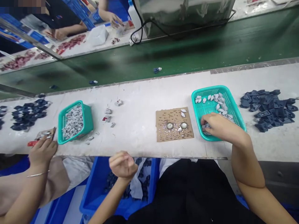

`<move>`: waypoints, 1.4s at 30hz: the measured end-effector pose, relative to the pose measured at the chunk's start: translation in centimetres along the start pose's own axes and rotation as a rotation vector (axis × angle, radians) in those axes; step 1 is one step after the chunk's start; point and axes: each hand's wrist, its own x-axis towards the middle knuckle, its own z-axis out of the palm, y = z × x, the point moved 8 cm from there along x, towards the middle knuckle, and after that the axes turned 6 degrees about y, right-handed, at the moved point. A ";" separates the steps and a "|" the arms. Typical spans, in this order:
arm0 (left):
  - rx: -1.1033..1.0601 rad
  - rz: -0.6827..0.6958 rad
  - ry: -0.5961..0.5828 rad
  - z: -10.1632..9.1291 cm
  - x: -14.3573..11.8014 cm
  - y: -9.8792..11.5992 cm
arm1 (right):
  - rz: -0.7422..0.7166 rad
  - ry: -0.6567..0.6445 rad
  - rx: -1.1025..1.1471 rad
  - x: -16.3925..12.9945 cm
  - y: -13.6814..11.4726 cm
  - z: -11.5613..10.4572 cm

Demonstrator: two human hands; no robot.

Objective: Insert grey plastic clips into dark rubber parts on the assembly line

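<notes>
Right hand: grip pinching small grey parts inside teal basket, set within reach | left hand: curled closed below counter edge, contents unseen | cardboard pad centred between.

No readable text, labels, brands or numbers anywhere; bench, baskets, parts all unmarked.

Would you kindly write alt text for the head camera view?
The person's right hand reaches into a teal basket of small grey parts while the left hand is closed below the table edge. A cardboard pad lies beside the basket, dark plastic pieces further right.
</notes>
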 end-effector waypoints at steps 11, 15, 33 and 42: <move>0.181 -0.263 -0.709 7.9 -14.6 -8.6 | 0.009 0.135 0.099 0.1 0.8 -2.3; 0.230 -0.310 -0.786 8.0 -16.5 -9.0 | 0.020 0.264 0.430 -0.3 1.0 -4.2; 0.137 -0.637 -0.997 3.1 -15.5 -7.9 | -0.044 0.163 1.043 -0.2 0.0 -4.3; -0.587 -0.769 -1.219 0.4 -3.9 5.2 | 0.005 0.113 1.313 -0.3 -2.1 -4.1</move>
